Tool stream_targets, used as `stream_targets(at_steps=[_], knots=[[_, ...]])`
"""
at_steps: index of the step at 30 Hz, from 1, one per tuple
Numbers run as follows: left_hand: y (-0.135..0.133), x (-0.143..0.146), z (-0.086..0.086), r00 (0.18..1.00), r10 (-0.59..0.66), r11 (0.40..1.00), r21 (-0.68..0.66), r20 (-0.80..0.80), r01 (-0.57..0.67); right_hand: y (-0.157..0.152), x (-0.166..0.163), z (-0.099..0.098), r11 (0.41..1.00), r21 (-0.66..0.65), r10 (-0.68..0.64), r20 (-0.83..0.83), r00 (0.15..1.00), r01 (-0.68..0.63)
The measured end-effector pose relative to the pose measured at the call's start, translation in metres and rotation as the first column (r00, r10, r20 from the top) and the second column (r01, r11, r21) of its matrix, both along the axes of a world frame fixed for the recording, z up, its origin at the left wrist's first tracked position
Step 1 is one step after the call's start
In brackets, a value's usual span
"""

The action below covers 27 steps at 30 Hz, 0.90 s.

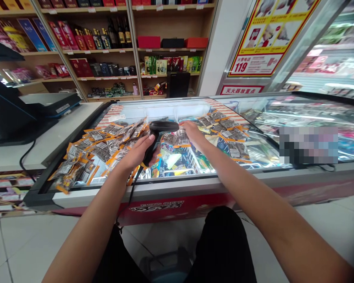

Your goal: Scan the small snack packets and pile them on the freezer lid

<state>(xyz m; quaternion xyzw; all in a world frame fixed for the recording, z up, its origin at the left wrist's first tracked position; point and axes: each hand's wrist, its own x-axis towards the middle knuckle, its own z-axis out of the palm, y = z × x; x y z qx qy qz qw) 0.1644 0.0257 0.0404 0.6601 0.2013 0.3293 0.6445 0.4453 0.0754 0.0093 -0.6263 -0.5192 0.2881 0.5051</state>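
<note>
A glass-topped chest freezer (194, 184) spans the view, its lid strewn with orange-edged snack packets. The larger heap of packets (100, 147) lies to the left, a smaller spread (227, 131) to the right, with bare glass between and along the near rim. The left hand (137, 153) has its fingers closed around the handle of a black barcode scanner (161, 131), whose head points right. The right hand (193, 133) rests with fingers spread on packets just beside the scanner head.
</note>
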Motion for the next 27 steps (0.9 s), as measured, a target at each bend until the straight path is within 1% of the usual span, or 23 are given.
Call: stream_targets(at_steps=[2, 4, 5, 7, 9, 10, 11, 13, 15, 18, 19, 21, 23, 25, 27], knots=[[-0.001, 0.000, 0.001, 1.000, 0.020, 1.000, -0.004, 0.008, -0.020, -0.003, -0.003, 0.000, 1.000, -0.020, -0.001, 0.051, 0.999, 0.002], [-0.001, 0.000, 0.002, 1.000, 0.024, 1.000, -0.004, -0.001, -0.024, -0.006, 0.002, 0.003, 0.999, 0.027, 0.032, 0.207, 0.978, -0.039], [-0.001, 0.000, 0.002, 1.000, 0.024, 1.000, -0.003, -0.009, -0.024, -0.007, 0.009, 0.006, 0.998, 0.053, 0.024, 0.316, 0.948, -0.043], [-0.001, 0.000, 0.002, 1.000, 0.025, 1.000, 0.002, -0.017, -0.025, -0.007, 0.030, 0.012, 0.996, 0.083, -0.056, 0.536, 0.842, 0.014], [0.000, -0.001, 0.002, 0.999, 0.028, 1.000, 0.006, -0.023, -0.028, -0.005, 0.056, 0.017, 0.983, 0.087, -0.176, 0.714, 0.678, 0.164], [0.001, -0.001, 0.002, 0.999, 0.028, 1.000, 0.009, -0.029, -0.027, -0.003, 0.068, 0.018, 0.971, 0.052, -0.186, 0.777, 0.602, 0.233], [0.001, -0.001, 0.001, 0.999, 0.027, 1.000, 0.011, -0.040, -0.026, -0.001, 0.078, 0.019, 0.957, -0.004, -0.166, 0.814, 0.557, 0.291], [0.001, -0.002, 0.001, 0.998, 0.026, 1.000, 0.016, -0.060, -0.025, 0.002, 0.090, 0.018, 0.934, -0.084, -0.115, 0.849, 0.516, 0.347], [0.001, -0.002, 0.001, 0.998, 0.030, 0.999, 0.018, -0.059, -0.029, 0.004, 0.091, 0.015, 0.935, -0.085, -0.111, 0.852, 0.512, 0.344], [0.001, 0.000, 0.001, 0.999, 0.038, 0.999, 0.015, -0.035, -0.037, 0.007, 0.082, 0.011, 0.952, -0.027, -0.145, 0.838, 0.526, 0.306], [0.001, 0.000, 0.001, 0.999, 0.039, 0.999, 0.012, -0.028, -0.039, 0.008, 0.079, 0.009, 0.953, -0.027, -0.146, 0.832, 0.536, 0.302], [0.001, 0.001, 0.001, 0.999, 0.039, 0.999, 0.005, -0.023, -0.039, 0.009, 0.077, 0.008, 0.951, -0.075, -0.114, 0.818, 0.564, 0.300], [0.001, 0.001, 0.001, 0.999, 0.034, 0.999, 0.002, -0.023, -0.034, 0.009, 0.080, 0.008, 0.948, -0.159, -0.051, 0.779, 0.625, 0.276], [0.001, 0.000, 0.001, 0.999, 0.025, 1.000, 0.007, -0.027, -0.025, 0.009, 0.085, 0.010, 0.945, -0.221, -0.022, 0.695, 0.718, 0.242], [0.002, 0.000, 0.000, 0.999, 0.015, 1.000, 0.015, -0.037, -0.015, 0.007, 0.087, 0.014, 0.947, -0.214, -0.087, 0.551, 0.830, 0.241]])
